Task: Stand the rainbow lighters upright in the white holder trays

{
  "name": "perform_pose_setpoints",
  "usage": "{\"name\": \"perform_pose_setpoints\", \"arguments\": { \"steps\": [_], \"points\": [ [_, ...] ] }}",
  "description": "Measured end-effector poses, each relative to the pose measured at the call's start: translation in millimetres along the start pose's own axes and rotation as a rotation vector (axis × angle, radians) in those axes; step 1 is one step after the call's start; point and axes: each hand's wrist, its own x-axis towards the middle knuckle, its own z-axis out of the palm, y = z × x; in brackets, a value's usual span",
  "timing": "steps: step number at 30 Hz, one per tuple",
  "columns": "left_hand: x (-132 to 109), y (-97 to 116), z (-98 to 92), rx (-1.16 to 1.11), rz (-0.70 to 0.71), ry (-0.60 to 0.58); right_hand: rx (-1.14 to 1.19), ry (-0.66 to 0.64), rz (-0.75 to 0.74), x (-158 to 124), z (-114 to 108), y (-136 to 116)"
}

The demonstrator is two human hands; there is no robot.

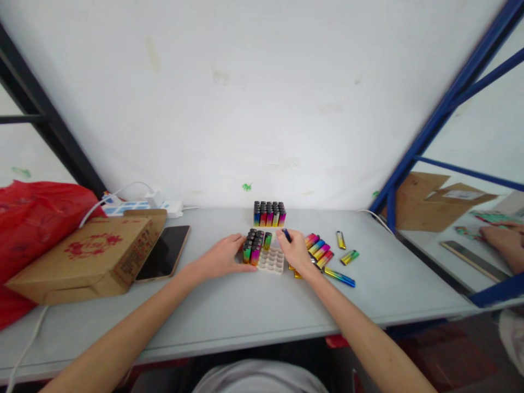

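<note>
A white tray (271, 263) with round-cornered slots stands in the middle of the table, its left part filled with upright metallic rainbow lighters (252, 245) with black tops. One more lighter (267, 240), green and yellow, stands just right of them. My left hand (223, 254) grips the tray's left side, thumb along the front corner and fingers behind. Over the tray's back right part, my right hand (292, 248) pinches a lighter (286, 234) whose dark blue end shows; the rest is hidden by the fingers. Loose lighters (321, 252) lie in a pile beside my right wrist, partly covered by it.
Behind the tray stands a full block of lighters (269, 214) near the wall. Single lighters (340, 240) lie farther right. On the left are a phone (166, 251), a cardboard box (82, 256), a power strip (174, 208) and a red bag (45, 213). Another person's hand (503, 243) works beyond the blue frame.
</note>
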Motion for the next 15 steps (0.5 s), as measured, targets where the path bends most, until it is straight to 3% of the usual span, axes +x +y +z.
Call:
{"name": "perform_pose_setpoints", "arguments": {
  "steps": [8,15],
  "points": [
    [0.0,1.1,-0.9,0.026,-0.002,-0.009,-0.045,-0.107,-0.119,-0.6,-10.9,-3.0],
    [-0.6,-0.3,1.0,0.016,0.006,-0.004,-0.316,-0.198,-0.386,-3.2,-26.6,-9.1]
  ]
}}
